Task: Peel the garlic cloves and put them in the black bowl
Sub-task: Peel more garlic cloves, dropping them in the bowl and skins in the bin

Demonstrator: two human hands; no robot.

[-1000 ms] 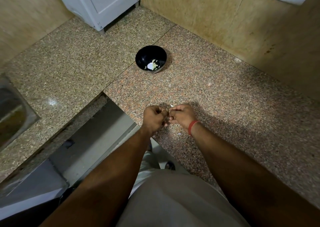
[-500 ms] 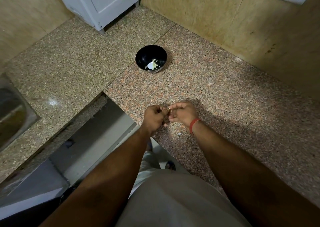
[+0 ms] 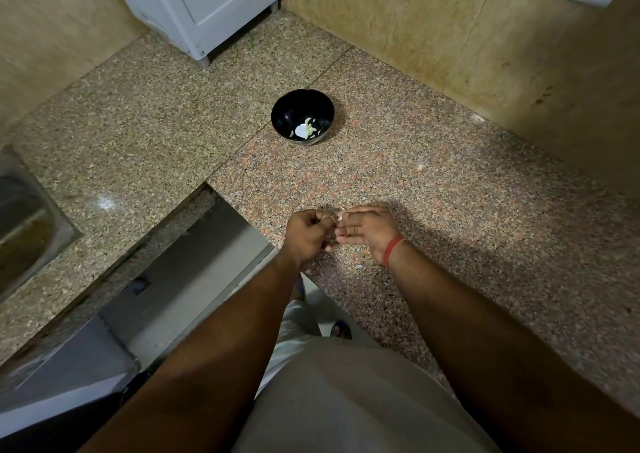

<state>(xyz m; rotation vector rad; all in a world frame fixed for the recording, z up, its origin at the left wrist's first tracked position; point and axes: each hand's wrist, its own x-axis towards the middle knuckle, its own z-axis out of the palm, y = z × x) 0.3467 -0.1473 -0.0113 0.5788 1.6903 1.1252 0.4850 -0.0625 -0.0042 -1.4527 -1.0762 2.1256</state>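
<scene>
The black bowl (image 3: 302,117) stands on the granite counter ahead of me, with a few pale peeled garlic cloves (image 3: 304,129) at its bottom. Well short of the bowl, my left hand (image 3: 308,234) and my right hand (image 3: 367,226) meet fingertip to fingertip just above the counter. Both pinch a small garlic clove (image 3: 335,218) between them; only a pale sliver of it shows. A red thread circles my right wrist.
The granite counter (image 3: 433,182) forms an L; its inner edge drops to the floor left of my hands. A scrap of garlic skin (image 3: 359,267) lies by my right wrist. A white appliance (image 3: 204,6) stands at the back, a steel sink (image 3: 24,224) at far left.
My hands stay together in almost the same spot. The right hand's fingers have straightened somewhat and a pale bit of clove or skin shows at the fingertips.
</scene>
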